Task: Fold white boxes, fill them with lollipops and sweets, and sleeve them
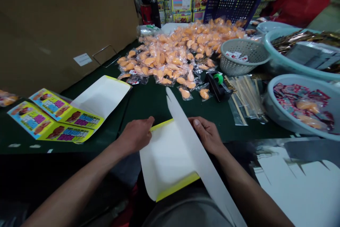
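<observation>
A partly folded cardboard box (170, 156), white inside with yellow edges, is held over my lap at the table's near edge. My left hand (138, 132) grips its far left corner, the fingers closed. On the other side my right hand (207, 133) holds the box's raised right panel (196, 142), thumb showing and the other fingers partly hidden behind it. To the left on the table lie printed yellow boxes (61, 120), one with its white inside (102, 94) facing up. Beyond my hands spreads a pile of orange pieces in clear bags (170, 57).
A tape dispenser (219, 87) with green tape and bagged wooden sticks (247, 96) lie right of centre. Behind them stand a grey basket (243, 66) and basins (276, 113) of packets. Flat white card blanks (305, 181) lie at lower right. A big carton (53, 25) walls the left.
</observation>
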The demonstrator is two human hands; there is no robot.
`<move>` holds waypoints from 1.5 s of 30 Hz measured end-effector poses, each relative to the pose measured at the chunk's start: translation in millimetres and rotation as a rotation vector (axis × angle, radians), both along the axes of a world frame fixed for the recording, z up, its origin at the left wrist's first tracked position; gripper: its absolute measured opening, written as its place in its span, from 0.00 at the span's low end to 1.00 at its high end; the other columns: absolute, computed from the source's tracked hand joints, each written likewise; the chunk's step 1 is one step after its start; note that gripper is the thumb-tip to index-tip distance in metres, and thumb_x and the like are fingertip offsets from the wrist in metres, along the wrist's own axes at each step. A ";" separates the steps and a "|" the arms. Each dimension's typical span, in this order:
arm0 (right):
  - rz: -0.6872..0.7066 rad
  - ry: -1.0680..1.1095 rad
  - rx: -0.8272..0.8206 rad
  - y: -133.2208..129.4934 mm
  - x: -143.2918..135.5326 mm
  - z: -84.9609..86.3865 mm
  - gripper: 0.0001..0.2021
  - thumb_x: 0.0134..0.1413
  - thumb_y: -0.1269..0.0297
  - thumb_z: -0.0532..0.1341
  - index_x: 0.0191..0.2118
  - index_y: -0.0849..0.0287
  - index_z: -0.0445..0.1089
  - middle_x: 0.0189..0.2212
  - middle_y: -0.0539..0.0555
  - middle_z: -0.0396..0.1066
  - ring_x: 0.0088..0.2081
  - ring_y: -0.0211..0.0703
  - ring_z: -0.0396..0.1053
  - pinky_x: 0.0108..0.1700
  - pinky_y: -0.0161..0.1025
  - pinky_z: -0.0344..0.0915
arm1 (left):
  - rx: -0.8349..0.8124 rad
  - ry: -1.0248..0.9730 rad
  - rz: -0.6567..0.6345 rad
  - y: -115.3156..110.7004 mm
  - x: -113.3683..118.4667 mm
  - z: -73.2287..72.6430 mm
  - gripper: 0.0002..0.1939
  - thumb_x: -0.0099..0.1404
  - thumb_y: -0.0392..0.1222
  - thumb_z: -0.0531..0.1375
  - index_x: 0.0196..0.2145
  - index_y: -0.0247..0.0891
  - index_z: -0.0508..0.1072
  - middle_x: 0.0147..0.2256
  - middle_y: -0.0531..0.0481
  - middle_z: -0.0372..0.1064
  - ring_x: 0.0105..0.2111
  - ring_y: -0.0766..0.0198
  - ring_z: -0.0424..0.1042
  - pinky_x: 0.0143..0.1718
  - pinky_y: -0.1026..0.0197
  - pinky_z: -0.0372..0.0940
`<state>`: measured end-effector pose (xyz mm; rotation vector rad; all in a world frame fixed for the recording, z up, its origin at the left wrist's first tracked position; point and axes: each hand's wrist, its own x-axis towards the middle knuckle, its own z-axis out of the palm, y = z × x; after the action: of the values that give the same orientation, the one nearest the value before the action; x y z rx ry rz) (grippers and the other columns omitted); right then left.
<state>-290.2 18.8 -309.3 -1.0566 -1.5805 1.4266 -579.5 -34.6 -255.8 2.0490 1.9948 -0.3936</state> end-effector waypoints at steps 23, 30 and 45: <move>-0.083 -0.921 0.689 113.2 -48.0 5.5 0.18 0.67 0.57 0.65 0.57 0.60 0.74 0.51 0.63 0.75 0.54 0.58 0.67 0.52 0.47 0.65 | -0.050 -0.016 0.464 -87.2 -69.4 -10.1 0.23 0.71 0.43 0.45 0.59 0.34 0.66 0.45 0.32 0.79 0.47 0.37 0.80 0.47 0.45 0.68; -0.098 -0.985 0.753 95.0 -30.8 1.5 0.15 0.76 0.62 0.53 0.45 0.59 0.78 0.43 0.63 0.75 0.51 0.55 0.66 0.48 0.45 0.63 | 0.010 -0.010 0.459 -67.9 -40.8 3.1 0.16 0.70 0.42 0.46 0.51 0.37 0.67 0.43 0.35 0.79 0.45 0.38 0.80 0.42 0.47 0.67; 0.090 -0.328 0.400 19.6 -10.2 59.5 0.12 0.71 0.55 0.62 0.46 0.55 0.80 0.40 0.53 0.79 0.40 0.45 0.75 0.41 0.40 0.69 | 0.161 -0.084 0.460 -16.5 0.2 -8.5 0.14 0.67 0.40 0.52 0.48 0.36 0.68 0.42 0.34 0.79 0.46 0.38 0.80 0.42 0.45 0.71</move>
<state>-300.4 38.3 -249.8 -1.0203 -2.0653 0.9621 -579.3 -51.0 -264.3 1.5790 2.4176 -0.0540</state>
